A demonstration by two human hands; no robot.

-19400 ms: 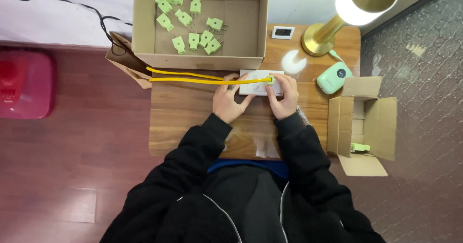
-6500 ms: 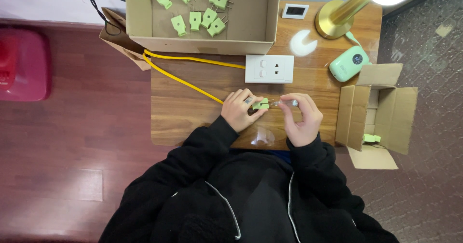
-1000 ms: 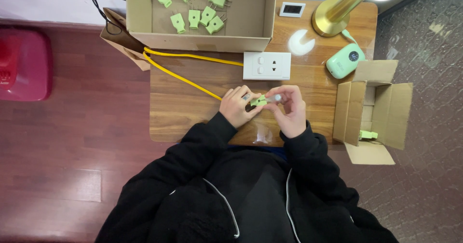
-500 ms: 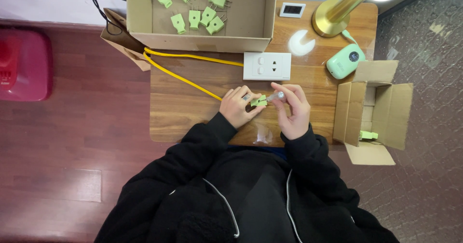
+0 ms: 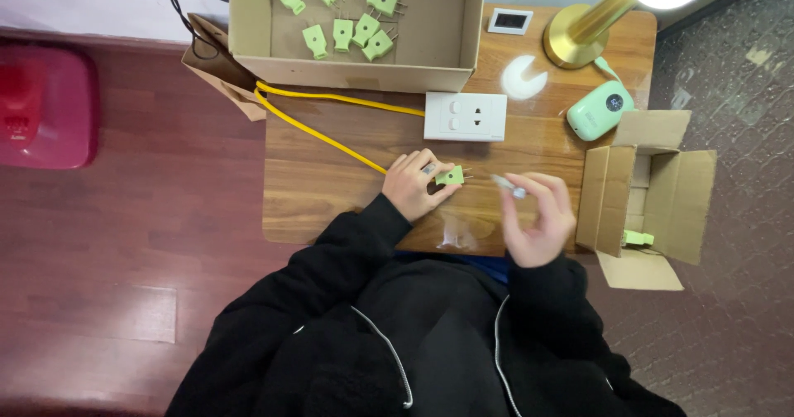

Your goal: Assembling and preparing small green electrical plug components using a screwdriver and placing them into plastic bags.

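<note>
1. Where the wooden table (image 5: 331, 194) meets its far edge, a large open cardboard box (image 5: 347, 69) holds a scatter of loose green plugs (image 5: 343, 32), lying at mixed angles on its floor.
2. A smaller cardboard box (image 5: 662, 185) stands open just beside the table's right edge; one green piece (image 5: 635, 237) rests at its near end.
3. Between the two boxes on the tabletop sit a white socket panel (image 5: 466, 116), a mint-green device (image 5: 600, 111) and the brass base of a lamp (image 5: 579, 28).
4. The left hand (image 5: 413, 187) is closed on a green plug (image 5: 449, 175) near the middle of the table. The plug's long axis runs left to right, and its metal prongs point right, toward the other hand.
5. A yellow cable (image 5: 322, 136) runs from the large box's near left corner across the table to the left hand.
6. The right hand (image 5: 538, 218) is raised just right of the plug, apart from it, palm turned toward the person, fingers curled. Its fingertips pinch a small grey tool (image 5: 506, 185), too blurred to name its kind.
7. The two hands are apart, with a bare strip of table between them, and both black sleeves angle in from the near side.
</note>
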